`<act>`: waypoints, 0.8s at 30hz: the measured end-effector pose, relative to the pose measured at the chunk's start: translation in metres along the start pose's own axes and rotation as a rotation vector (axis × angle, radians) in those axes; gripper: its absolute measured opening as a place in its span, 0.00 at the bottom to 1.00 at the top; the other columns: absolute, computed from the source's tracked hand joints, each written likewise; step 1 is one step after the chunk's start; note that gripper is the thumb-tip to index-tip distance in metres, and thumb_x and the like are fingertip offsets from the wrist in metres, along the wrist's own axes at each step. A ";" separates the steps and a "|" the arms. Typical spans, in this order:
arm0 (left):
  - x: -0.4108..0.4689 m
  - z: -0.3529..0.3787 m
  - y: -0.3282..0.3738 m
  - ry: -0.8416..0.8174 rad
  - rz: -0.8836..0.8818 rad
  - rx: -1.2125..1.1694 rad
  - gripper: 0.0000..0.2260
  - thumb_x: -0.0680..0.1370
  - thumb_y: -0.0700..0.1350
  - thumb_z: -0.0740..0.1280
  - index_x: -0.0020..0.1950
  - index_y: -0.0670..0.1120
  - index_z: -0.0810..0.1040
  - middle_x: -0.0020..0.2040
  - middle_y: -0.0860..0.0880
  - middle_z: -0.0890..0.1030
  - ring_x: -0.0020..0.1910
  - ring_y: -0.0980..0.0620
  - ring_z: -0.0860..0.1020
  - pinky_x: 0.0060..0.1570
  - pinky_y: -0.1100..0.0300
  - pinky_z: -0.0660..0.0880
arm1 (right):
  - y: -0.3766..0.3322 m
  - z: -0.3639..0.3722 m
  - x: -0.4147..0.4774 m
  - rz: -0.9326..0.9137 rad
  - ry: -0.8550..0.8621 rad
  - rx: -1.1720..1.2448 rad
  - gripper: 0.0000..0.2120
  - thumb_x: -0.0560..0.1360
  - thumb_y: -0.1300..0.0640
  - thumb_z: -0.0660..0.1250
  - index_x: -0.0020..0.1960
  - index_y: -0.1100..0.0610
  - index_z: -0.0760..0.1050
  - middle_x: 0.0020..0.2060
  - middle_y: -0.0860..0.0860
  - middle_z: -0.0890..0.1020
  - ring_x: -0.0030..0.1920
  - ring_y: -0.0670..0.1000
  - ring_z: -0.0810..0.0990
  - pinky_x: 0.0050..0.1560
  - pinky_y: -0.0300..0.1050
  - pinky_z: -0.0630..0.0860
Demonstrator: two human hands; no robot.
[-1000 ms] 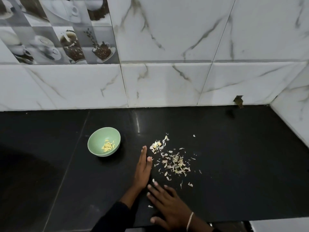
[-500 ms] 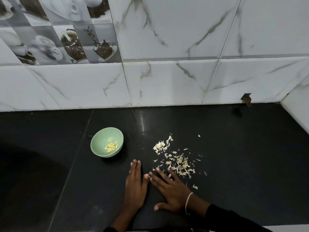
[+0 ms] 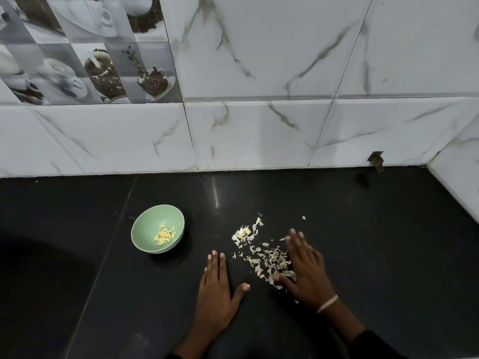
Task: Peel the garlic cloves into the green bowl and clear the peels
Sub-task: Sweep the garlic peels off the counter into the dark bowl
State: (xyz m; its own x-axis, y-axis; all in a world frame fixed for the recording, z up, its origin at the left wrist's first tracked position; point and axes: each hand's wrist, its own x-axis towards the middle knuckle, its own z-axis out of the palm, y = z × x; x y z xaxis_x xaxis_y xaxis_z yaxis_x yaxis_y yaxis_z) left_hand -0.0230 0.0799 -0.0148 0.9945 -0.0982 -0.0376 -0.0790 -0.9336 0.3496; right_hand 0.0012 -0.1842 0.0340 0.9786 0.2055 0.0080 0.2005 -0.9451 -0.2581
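A green bowl [image 3: 145, 230] stands on the black counter [image 3: 375, 255] left of centre, with several peeled garlic cloves [image 3: 164, 235] in its bottom. To its right lies a scatter of pale garlic peels [image 3: 261, 252]. My left hand [image 3: 216, 294] lies flat on the counter with straight fingers, just left of the peels and below the bowl. My right hand [image 3: 307, 268] is flat too, fingers straight, lying on the right side of the peel pile with its thumb among the peels. It is slightly blurred. Neither hand holds anything.
White marble tiles form the wall [image 3: 259, 125] behind the counter, and a side wall [image 3: 458, 177] closes the right end. One stray peel [image 3: 303, 217] lies apart, further back. A small hole [image 3: 376, 161] sits in the tiles at counter level.
My right hand has moved from beside the left hand to the right side of the peels. My left hand has stayed flat on the counter, left of the pile.
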 end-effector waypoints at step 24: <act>0.083 0.011 0.043 -0.002 0.002 0.045 0.46 0.76 0.76 0.39 0.82 0.43 0.40 0.82 0.44 0.40 0.81 0.49 0.36 0.79 0.53 0.41 | -0.010 0.043 0.006 0.283 -0.064 -0.009 0.58 0.65 0.15 0.47 0.82 0.51 0.39 0.81 0.54 0.38 0.80 0.53 0.34 0.78 0.58 0.40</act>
State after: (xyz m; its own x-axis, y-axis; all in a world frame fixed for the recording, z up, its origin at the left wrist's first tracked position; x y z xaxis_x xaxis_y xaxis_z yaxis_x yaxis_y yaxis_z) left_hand 0.0553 0.0276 -0.0127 0.9941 -0.1012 -0.0391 -0.0844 -0.9480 0.3068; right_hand 0.0028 -0.1622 -0.0045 0.9909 -0.0513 -0.1243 -0.0794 -0.9693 -0.2325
